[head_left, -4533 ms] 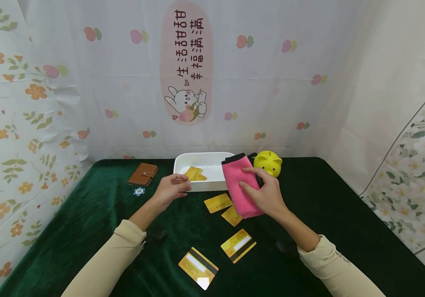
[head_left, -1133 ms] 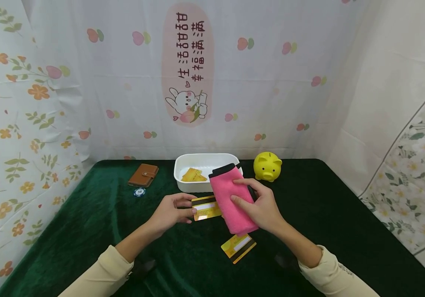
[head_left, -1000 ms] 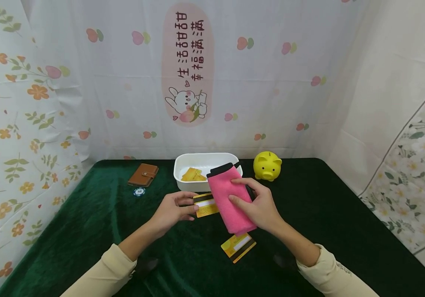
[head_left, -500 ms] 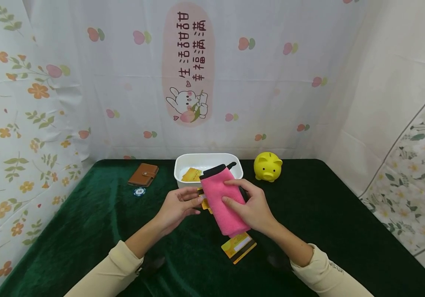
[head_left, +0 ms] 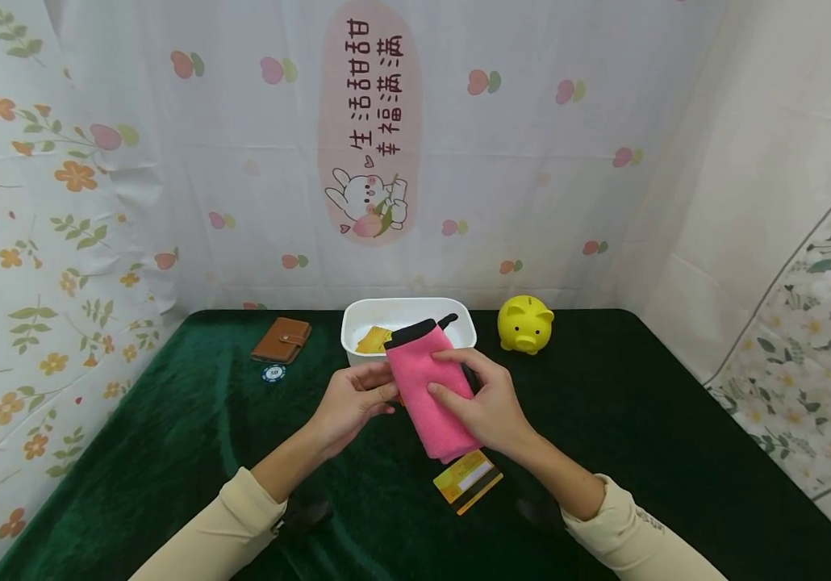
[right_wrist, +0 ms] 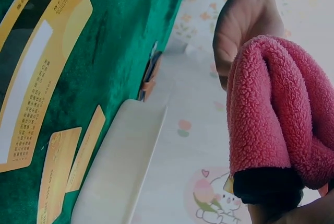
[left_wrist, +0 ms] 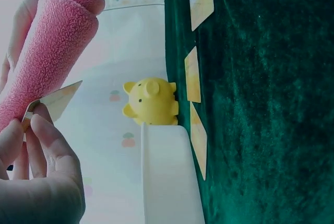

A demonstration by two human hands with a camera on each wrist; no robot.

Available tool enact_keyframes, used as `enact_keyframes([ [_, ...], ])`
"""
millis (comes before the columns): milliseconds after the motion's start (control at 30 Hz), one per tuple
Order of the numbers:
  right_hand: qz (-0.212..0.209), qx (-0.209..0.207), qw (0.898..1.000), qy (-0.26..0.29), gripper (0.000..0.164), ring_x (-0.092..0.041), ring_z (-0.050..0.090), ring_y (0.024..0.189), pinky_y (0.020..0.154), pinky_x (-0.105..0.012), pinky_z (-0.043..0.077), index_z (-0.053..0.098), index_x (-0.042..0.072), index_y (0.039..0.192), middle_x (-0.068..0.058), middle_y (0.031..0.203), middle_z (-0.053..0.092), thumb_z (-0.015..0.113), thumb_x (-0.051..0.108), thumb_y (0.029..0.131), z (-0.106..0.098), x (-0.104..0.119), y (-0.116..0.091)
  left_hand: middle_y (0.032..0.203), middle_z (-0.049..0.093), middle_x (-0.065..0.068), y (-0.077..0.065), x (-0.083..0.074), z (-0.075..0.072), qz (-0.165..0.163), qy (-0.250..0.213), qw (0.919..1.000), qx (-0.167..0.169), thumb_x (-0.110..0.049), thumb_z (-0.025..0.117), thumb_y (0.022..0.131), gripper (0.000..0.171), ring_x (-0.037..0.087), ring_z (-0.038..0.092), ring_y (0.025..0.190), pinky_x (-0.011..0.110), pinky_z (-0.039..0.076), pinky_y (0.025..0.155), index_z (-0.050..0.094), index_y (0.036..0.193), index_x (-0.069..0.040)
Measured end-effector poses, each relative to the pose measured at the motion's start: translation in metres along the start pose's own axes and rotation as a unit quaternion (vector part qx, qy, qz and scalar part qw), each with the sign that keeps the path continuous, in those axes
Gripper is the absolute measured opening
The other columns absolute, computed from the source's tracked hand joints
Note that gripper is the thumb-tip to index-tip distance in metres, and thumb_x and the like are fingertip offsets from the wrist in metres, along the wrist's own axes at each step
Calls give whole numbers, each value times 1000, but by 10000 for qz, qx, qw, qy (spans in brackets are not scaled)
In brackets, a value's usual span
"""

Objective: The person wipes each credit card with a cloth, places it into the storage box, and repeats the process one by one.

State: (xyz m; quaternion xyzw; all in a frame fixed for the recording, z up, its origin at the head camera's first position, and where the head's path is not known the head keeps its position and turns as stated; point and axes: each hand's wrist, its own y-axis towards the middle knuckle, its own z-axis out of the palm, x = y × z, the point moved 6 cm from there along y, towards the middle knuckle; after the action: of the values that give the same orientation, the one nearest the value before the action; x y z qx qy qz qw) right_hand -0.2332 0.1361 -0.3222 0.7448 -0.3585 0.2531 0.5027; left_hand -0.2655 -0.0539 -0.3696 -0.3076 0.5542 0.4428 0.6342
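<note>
My right hand (head_left: 491,403) holds a folded pink towel (head_left: 426,395) with a black edge band, tilted in front of me above the table. My left hand (head_left: 350,407) is at the towel's left side. Its thumb and fingers pinch a yellow card (left_wrist: 58,101), which shows in the left wrist view right against the towel; in the head view the towel mostly hides it. Below the towel, one yellow card (head_left: 468,482) with a dark stripe lies on the green cloth. Two more cards, a nearer one (right_wrist: 58,174) and a farther one (right_wrist: 86,151), lie by the tray.
Behind the towel stands a white tray (head_left: 352,349) with yellow cards (head_left: 373,340) in it. To its right sits a yellow piggy bank (head_left: 525,324). At the left back lie a brown wallet (head_left: 281,340) and a poker chip (head_left: 273,373). A printed curtain hangs behind the table.
My left hand has taken the front-left card off the cloth and brought it up to the towel, where it slid behind. My right hand has moved the towel leftward, toward my left hand.
</note>
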Motion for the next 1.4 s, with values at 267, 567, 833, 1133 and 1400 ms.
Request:
enact_keyframes([
  [267, -15, -216, 9983, -536, 37, -29, 60, 101, 77, -33, 57, 65, 0, 116, -16, 114, 65, 77, -5, 82, -1, 12, 1, 112, 70, 6, 0, -3, 1, 193, 294, 9993, -80, -7, 62, 98, 35, 18, 68, 93, 30, 56, 79, 56, 130, 7],
  [567, -107, -369, 9959, -818, 34, -30, 61, 93, 73, -32, 57, 65, -2, 115, -18, 109, 64, 76, -6, 82, -9, 25, 1, 108, 70, 9, 1, -5, 2, 300, 698, 9963, -405, -5, 62, 97, 29, 17, 66, 90, 30, 56, 77, 59, 124, 5],
  [833, -61, -477, 9955, -812, 37, -23, 61, 97, 75, -36, 57, 66, 7, 119, -10, 113, 65, 78, 4, 84, -19, -7, 0, 116, 68, 19, 2, -7, 0, 267, 1042, 9922, -637, -5, 63, 96, 30, 23, 65, 94, 27, 55, 76, 58, 124, 6],
  [1133, -88, -590, 9943, -887, 35, -21, 60, 100, 79, -35, 55, 67, 11, 118, -7, 116, 66, 79, 9, 85, -31, -12, -1, 118, 67, 21, 3, -8, -5, 249, 1213, 9883, -888, -5, 64, 95, 28, 20, 65, 95, 28, 54, 77, 59, 121, 6],
  [1400, 62, -660, 9937, -906, 37, -25, 61, 98, 76, -31, 56, 66, 8, 119, -10, 117, 65, 78, 6, 85, -39, -18, -2, 120, 66, 21, 2, -10, -6, 230, 1184, 9891, -849, -6, 64, 95, 29, 20, 65, 95, 28, 54, 78, 58, 121, 6],
])
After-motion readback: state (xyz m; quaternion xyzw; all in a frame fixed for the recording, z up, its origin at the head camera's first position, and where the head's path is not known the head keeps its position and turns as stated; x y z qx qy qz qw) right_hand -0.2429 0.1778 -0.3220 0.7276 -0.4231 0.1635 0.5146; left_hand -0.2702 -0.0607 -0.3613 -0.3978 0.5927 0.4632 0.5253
